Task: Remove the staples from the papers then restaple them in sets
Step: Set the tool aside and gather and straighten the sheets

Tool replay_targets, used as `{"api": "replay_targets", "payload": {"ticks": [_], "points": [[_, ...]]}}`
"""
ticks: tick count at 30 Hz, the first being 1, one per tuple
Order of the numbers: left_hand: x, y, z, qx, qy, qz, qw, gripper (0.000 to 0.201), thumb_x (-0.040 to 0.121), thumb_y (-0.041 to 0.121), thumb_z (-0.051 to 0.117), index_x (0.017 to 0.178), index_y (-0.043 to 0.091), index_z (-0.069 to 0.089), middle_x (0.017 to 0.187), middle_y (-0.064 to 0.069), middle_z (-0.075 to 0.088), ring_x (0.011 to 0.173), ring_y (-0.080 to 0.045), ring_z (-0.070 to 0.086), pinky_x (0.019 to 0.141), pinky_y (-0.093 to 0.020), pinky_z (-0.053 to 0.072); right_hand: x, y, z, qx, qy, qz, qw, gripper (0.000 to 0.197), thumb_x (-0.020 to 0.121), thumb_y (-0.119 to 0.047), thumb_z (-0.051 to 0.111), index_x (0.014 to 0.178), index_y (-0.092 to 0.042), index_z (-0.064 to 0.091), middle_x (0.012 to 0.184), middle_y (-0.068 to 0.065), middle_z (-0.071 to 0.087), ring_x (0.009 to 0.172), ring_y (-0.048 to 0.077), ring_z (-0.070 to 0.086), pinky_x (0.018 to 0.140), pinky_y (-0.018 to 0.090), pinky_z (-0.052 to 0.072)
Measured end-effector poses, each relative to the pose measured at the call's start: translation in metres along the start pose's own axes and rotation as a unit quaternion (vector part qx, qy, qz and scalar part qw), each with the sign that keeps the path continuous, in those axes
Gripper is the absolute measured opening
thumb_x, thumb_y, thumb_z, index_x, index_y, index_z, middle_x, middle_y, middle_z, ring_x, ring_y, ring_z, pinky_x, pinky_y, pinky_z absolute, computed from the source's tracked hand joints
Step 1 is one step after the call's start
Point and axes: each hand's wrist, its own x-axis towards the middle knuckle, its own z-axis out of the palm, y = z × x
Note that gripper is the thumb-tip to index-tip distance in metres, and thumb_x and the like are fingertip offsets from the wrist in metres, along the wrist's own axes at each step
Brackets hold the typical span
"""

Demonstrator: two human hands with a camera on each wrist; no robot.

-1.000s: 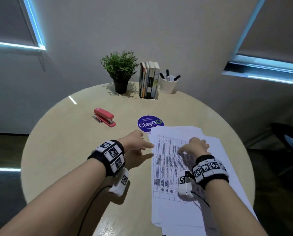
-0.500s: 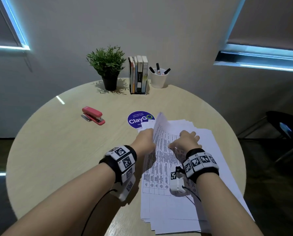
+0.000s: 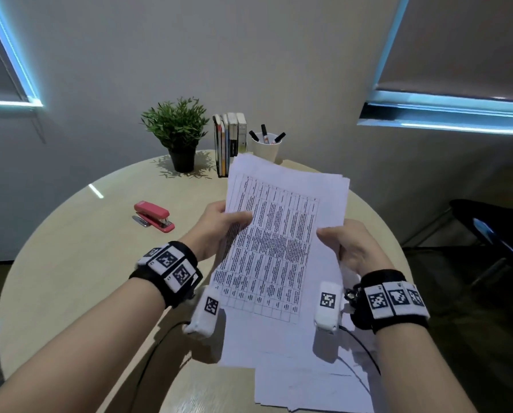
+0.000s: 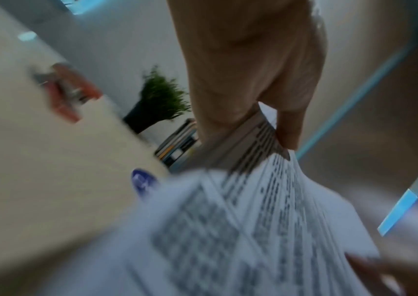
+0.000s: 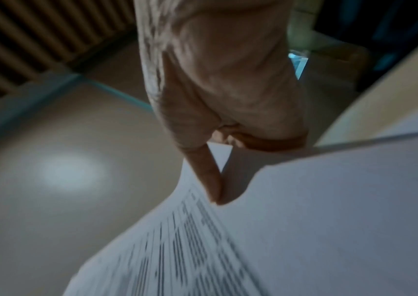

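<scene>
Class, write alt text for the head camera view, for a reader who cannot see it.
Two hands hold a sheaf of printed papers up over a round table, the left hand gripping its left edge and the right hand its right edge. More sheets lie beneath; a red stapler, potted plant, books and pen cup sit further back.

Your round table (image 3: 70,263) carries a red stapler (image 3: 154,216) at ten o'clock. At twelve o'clock stand a plant (image 3: 178,135), books (image 3: 230,141) and a pen cup (image 3: 265,149). Loose papers (image 3: 315,386) lie at five o'clock.
</scene>
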Motion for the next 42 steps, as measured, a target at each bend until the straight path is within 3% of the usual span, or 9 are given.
{"api": "replay_targets", "payload": {"ticks": [9, 12, 16, 19, 23, 30, 35, 38, 42], "points": [[-0.006, 0.09, 0.02, 0.07, 0.024, 0.296, 0.952, 0.014, 0.092, 0.002, 0.058, 0.104, -0.002, 0.066, 0.094, -0.012, 0.069, 0.086, -0.018, 0.066, 0.081, -0.033, 0.057, -0.011, -0.064, 0.02, -0.046, 0.087, -0.354, 0.93, 0.009, 0.085, -0.007, 0.06, 0.088, -0.008, 0.069, 0.085, 0.002, 0.072, 0.077, 0.016, 0.068, 0.068, 0.031, 0.056], [-0.004, 0.101, 0.017, 0.043, 0.036, 0.328, 0.943, 0.015, 0.09, -0.001, 0.06, 0.104, 0.0, 0.067, 0.093, -0.004, 0.069, 0.087, -0.012, 0.068, 0.078, -0.026, 0.057, -0.012, -0.07, 0.023, -0.032, 0.082, -0.389, 0.917, 0.022, 0.087, -0.014, 0.062, 0.107, -0.006, 0.06, 0.1, 0.009, 0.068, 0.088, 0.018, 0.066, 0.081, 0.033, 0.053], [0.001, 0.072, 0.011, 0.018, 0.046, 0.257, 0.965, 0.032, 0.084, -0.002, 0.068, 0.115, -0.001, 0.063, 0.103, -0.005, 0.071, 0.093, -0.01, 0.07, 0.085, -0.027, 0.057, -0.003, -0.048, 0.021, -0.062, 0.083, -0.324, 0.94, 0.059, 0.08, -0.009, 0.066, 0.133, -0.005, 0.041, 0.13, 0.012, 0.058, 0.119, 0.025, 0.058, 0.106, 0.043, 0.046], [0.003, 0.053, 0.011, 0.037, 0.046, 0.216, 0.975, 0.038, 0.083, -0.002, 0.068, 0.12, -0.001, 0.061, 0.1, 0.004, 0.069, 0.085, 0.006, 0.067, 0.083, -0.019, 0.055, 0.001, -0.03, 0.022, -0.076, 0.093, -0.291, 0.949, 0.04, 0.09, 0.005, 0.055, 0.128, -0.004, 0.045, 0.124, 0.009, 0.06, 0.113, 0.022, 0.06, 0.108, 0.047, 0.043], [0.001, 0.059, 0.011, 0.043, 0.044, 0.242, 0.968, 0.034, 0.086, 0.0, 0.064, 0.12, -0.001, 0.061, 0.1, 0.006, 0.068, 0.086, 0.007, 0.066, 0.08, -0.014, 0.054, -0.003, -0.034, 0.028, -0.079, 0.099, -0.284, 0.95, 0.049, 0.096, -0.016, 0.05, 0.143, -0.006, 0.037, 0.146, 0.011, 0.047, 0.136, 0.026, 0.044, 0.115, 0.049, 0.034], [0.001, 0.066, 0.005, 0.009, 0.046, 0.243, 0.969, 0.036, 0.083, 0.002, 0.068, 0.118, -0.002, 0.061, 0.104, -0.003, 0.07, 0.093, -0.006, 0.069, 0.081, -0.021, 0.056, -0.008, -0.042, 0.031, -0.065, 0.082, -0.335, 0.936, 0.024, 0.099, -0.004, 0.048, 0.12, -0.013, 0.044, 0.123, 0.002, 0.056, 0.114, 0.014, 0.054, 0.108, 0.036, 0.043], [0.005, 0.043, 0.001, 0.041, 0.087, 0.199, 0.975, 0.037, 0.086, 0.0, 0.066, 0.123, 0.001, 0.059, 0.104, 0.001, 0.069, 0.094, -0.006, 0.067, 0.083, -0.021, 0.056, 0.006, 0.003, 0.029, -0.104, 0.082, -0.202, 0.97, 0.046, 0.091, -0.006, 0.063, 0.132, -0.009, 0.042, 0.13, 0.006, 0.052, 0.124, 0.023, 0.051, 0.095, 0.026, 0.042], [0.015, 0.048, -0.006, -0.038, 0.171, 0.183, 0.967, 0.034, 0.087, -0.005, 0.063, 0.12, 0.0, 0.059, 0.105, -0.006, 0.067, 0.092, -0.014, 0.066, 0.074, -0.019, 0.056, 0.008, 0.014, 0.031, -0.024, 0.143, -0.067, 0.987, 0.072, 0.085, -0.013, 0.073, 0.145, -0.01, 0.032, 0.133, 0.007, 0.047, 0.114, 0.02, 0.048, 0.092, 0.036, 0.037], [0.018, 0.045, -0.008, -0.21, 0.159, 0.104, 0.959, 0.045, 0.086, 0.001, 0.067, 0.127, -0.01, 0.051, 0.117, -0.023, 0.064, 0.096, -0.028, 0.069, 0.064, -0.026, 0.059, 0.009, 0.019, 0.039, 0.253, -0.053, 0.089, 0.962, 0.024, 0.09, -0.006, 0.058, 0.112, 0.002, 0.062, 0.104, 0.014, 0.067, 0.092, 0.029, 0.065, 0.082, 0.046, 0.052]]}}
